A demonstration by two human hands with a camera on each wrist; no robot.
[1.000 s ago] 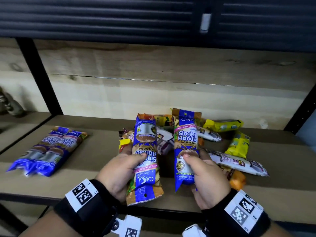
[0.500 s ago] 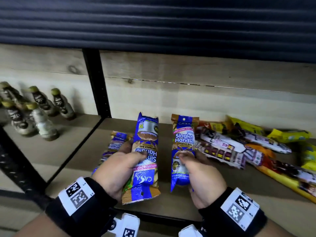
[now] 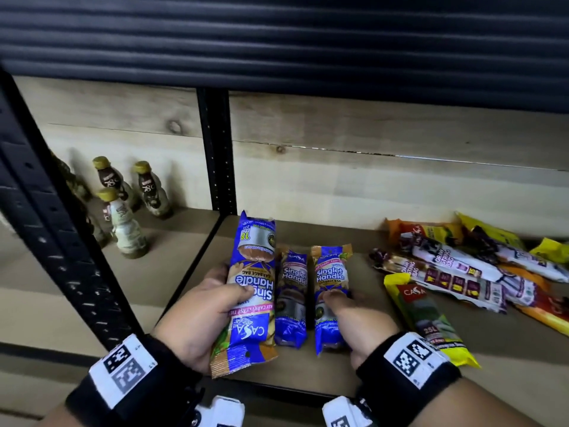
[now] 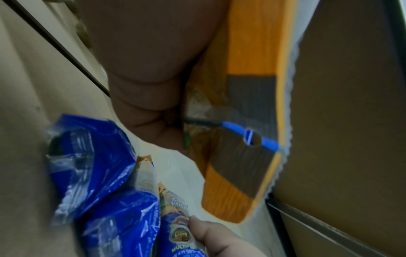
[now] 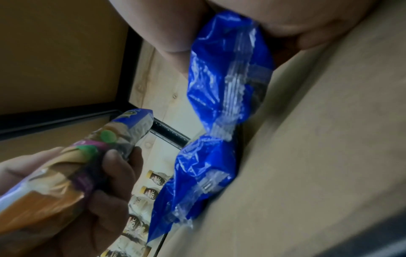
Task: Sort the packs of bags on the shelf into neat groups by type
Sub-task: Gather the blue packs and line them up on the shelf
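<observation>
Shelf [image 3: 308,374]: brown board with a pale wooden back wall and black metal posts.
Left hand [image 3: 203,318]: grip closed around 1 blue Singlet Handle pack [image 3: 254,288], thumb across its front; the pack is raised above the shelf, printed upside down, orange end toward the wrist.
Right hand [image 3: 354,322]: grip closed around a second blue pack [image 3: 329,297], thumb on its front, its lower end at the shelf board.
Lying pack [image 3: 291,298]: a third blue pack, flat on the shelf between the 2 held ones, just beside the right-hand pack.
Mixed pile [image 3: 462,272]: yellow, orange and white Draw String packs, overlapping, at the right of the shelf, apart from the blue ones.
Bottles [image 3: 123,223]: several brown bottles with gold caps, upright in the bay left of the post.
</observation>
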